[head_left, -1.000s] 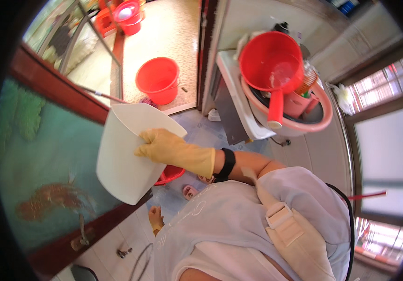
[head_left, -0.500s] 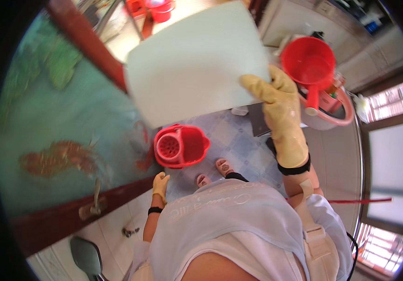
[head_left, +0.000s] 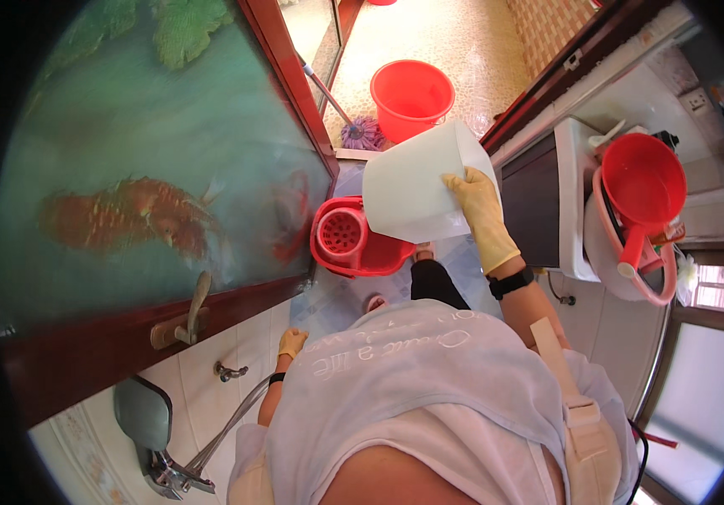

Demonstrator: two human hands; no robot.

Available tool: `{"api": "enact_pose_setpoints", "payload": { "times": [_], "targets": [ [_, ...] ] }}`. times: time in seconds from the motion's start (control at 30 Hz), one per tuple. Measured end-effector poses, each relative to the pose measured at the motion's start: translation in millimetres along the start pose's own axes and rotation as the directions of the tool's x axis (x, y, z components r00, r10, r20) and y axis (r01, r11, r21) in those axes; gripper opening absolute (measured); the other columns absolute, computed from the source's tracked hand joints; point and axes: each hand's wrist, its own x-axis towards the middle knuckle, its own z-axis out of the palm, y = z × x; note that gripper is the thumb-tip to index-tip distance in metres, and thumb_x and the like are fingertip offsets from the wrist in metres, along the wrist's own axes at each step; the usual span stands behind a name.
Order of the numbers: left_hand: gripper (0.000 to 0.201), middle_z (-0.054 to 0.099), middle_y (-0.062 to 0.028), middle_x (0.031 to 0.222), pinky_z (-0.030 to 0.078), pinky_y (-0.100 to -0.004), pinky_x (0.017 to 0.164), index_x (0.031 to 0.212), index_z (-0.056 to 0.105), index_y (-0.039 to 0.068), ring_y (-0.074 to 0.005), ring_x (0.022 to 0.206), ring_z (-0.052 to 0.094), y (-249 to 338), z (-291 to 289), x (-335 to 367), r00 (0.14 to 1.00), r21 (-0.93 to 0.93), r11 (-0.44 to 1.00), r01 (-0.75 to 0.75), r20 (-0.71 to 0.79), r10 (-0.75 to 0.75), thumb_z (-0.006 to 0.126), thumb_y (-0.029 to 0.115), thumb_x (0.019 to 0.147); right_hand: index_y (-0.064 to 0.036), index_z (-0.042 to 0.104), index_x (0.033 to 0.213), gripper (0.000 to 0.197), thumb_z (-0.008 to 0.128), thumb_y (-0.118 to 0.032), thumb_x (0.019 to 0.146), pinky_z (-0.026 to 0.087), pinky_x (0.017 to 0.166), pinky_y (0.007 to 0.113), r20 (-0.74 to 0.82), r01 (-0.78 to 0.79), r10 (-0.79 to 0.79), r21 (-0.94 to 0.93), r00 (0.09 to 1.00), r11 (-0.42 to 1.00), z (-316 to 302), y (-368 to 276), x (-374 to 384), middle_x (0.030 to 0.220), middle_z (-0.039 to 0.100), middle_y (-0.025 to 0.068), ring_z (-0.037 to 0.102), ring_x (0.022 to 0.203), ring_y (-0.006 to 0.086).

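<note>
My right hand (head_left: 478, 209), in a yellow rubber glove, grips the side of a white, box-shaped plastic bin (head_left: 412, 181). The bin is held up in front of me, partly covering a red mop bucket (head_left: 353, 268) on the floor. That bucket has a round perforated wringer basket (head_left: 342, 236) at its left. My left hand (head_left: 293, 342), gloved in yellow too, hangs low beside my body, with its fingers curled in and nothing seen in them. The inside of the bin is hidden from me.
A glass door (head_left: 168, 135) with a fish picture and a handle (head_left: 189, 320) stands at the left. Beyond the doorway are a red bucket (head_left: 412, 101) and a purple mop (head_left: 362, 133). At right, a red dipper (head_left: 644, 181) rests over a pink-rimmed basin (head_left: 669, 282) beside a washstand (head_left: 576, 202).
My right hand has lowered the white bin away from me, and it looks smaller. My view has turned toward the doorway, showing the red bucket and mop beyond. My left hand remains low.
</note>
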Motion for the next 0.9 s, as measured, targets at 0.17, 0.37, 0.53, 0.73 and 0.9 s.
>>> {"api": "enact_pose_setpoints", "payload": {
  "times": [0.17,0.37,0.53,0.73,0.9],
  "targets": [
    [0.032,0.060,-0.0183,0.067,0.046,-0.0436,0.063,0.072,0.063,0.002,-0.0291,0.064,0.060,40.8,-1.5,24.4,1.000,-0.102,0.995,0.011,-0.024,-0.013,0.067,0.033,0.079,-0.0002,0.066,0.109,0.028,0.065,-0.019,0.088,0.051,0.072,0.028,0.109,-0.143,0.152,-0.088,0.982,0.986,18.7,3.3,73.4,0.090,0.070,0.0075,0.065,0.078,0.0143],
    [0.016,0.058,-0.0030,0.068,0.043,-0.0324,0.052,0.082,0.062,0.008,-0.0149,0.060,0.053,80.7,14.6,70.6,0.954,-0.641,0.718,0.272,0.084,-0.287,0.069,0.023,0.082,0.0006,0.065,0.112,0.032,0.066,-0.022,0.089,0.050,0.076,0.032,0.236,0.032,0.041,-0.296,0.971,0.955,59.1,-24.5,177.9,0.094,0.070,0.0082,0.064,0.084,0.0164],
    [0.015,0.055,0.0017,0.072,0.042,-0.0285,0.049,0.085,0.059,0.010,-0.0100,0.062,0.052,215.0,-27.1,89.0,0.978,-0.476,0.870,0.124,0.209,-0.025,0.070,0.021,0.082,0.0009,0.065,0.108,0.038,0.067,-0.029,0.085,0.050,0.079,0.040,0.152,0.158,-0.129,-0.192,0.980,0.969,48.7,-47.3,188.7,0.096,0.069,0.0215,0.067,0.091,0.0327],
    [0.022,0.044,0.0069,0.063,0.034,-0.0243,0.046,0.070,0.050,0.017,-0.0055,0.054,0.043,265.1,-59.1,117.9,0.979,-0.567,0.821,-0.059,0.127,0.159,0.066,0.020,0.085,-0.0003,0.067,0.108,0.028,0.066,-0.020,0.088,0.049,0.080,0.034,0.099,0.347,-0.333,-0.226,0.938,0.910,3.7,-151.9,85.5,0.099,0.069,0.0143,0.065,0.087,0.0225],
    [0.031,0.036,0.0080,0.058,0.028,-0.0239,0.043,0.064,0.044,0.019,-0.0049,0.049,0.034,258.3,-73.0,124.9,0.880,-0.532,0.823,-0.197,0.274,0.388,0.064,0.021,0.088,0.0023,0.067,0.099,0.022,0.067,-0.014,0.085,0.048,0.066,0.028,-0.025,0.496,-0.498,-0.058,0.867,0.866,-47.4,-190.6,-56.5,0.089,0.066,0.0088,0.061,0.077,0.0137]
  ]
}}
